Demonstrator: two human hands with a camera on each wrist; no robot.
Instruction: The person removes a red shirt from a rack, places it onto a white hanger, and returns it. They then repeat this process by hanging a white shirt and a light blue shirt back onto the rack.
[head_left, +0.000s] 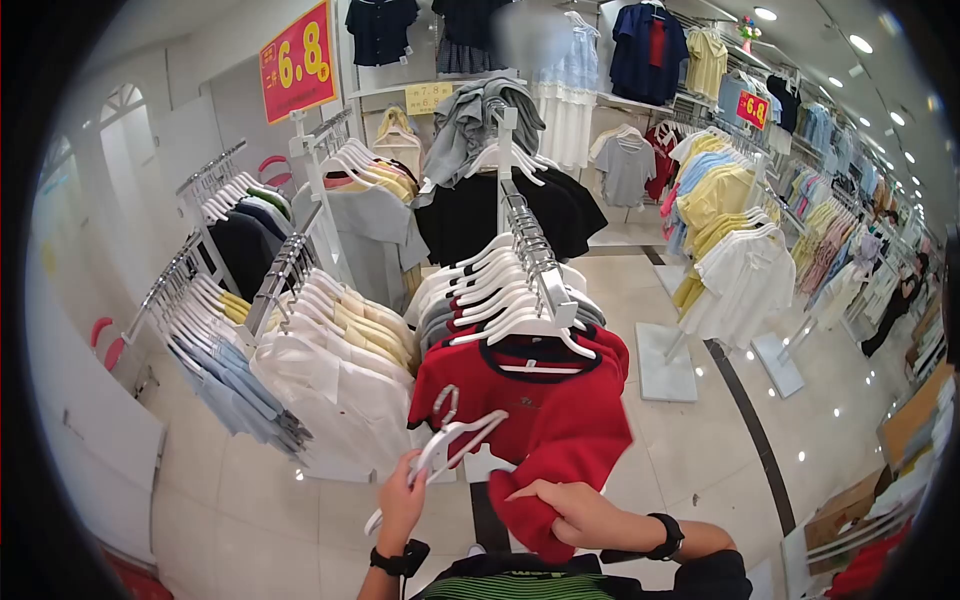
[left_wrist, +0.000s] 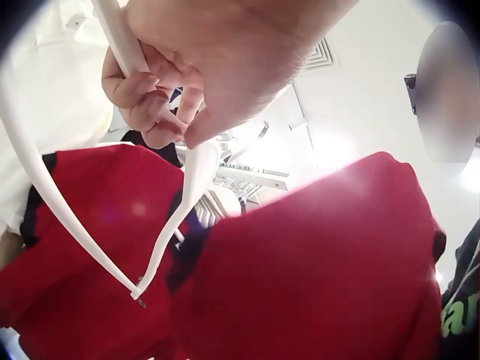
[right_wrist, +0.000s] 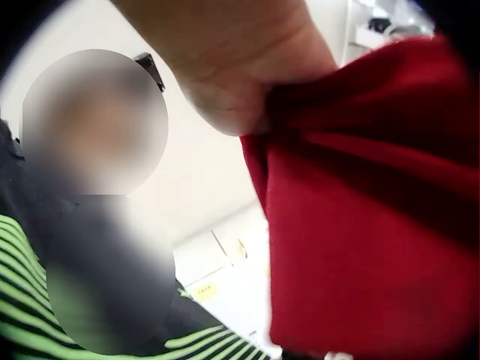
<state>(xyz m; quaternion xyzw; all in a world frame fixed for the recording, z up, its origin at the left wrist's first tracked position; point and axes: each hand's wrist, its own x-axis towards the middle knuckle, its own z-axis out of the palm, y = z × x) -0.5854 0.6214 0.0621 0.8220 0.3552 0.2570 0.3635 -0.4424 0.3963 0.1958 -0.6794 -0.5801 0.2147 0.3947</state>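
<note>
My left hand [head_left: 402,508] grips a white hanger [head_left: 452,432] near one end, its metal hook pointing up. In the left wrist view, fingers and thumb curl round the white hanger [left_wrist: 199,176]. Out to the right, my right hand [head_left: 585,517] pinches a red T-shirt [head_left: 580,435] that hangs in folds from the grip. The right wrist view has the red cloth [right_wrist: 367,255] bunched at the hand, with the fingertips hidden behind it. Just behind, another red T-shirt [head_left: 465,375] with a dark collar hangs on the rack on a white hanger.
A metal rack arm [head_left: 540,265] full of shirts on white hangers points at me. White shirts [head_left: 315,390] and light blue clothes [head_left: 235,385] hang to the left. Grey cloth [head_left: 480,120] lies over the rack top. More racks, including white shirts [head_left: 745,280], stand right.
</note>
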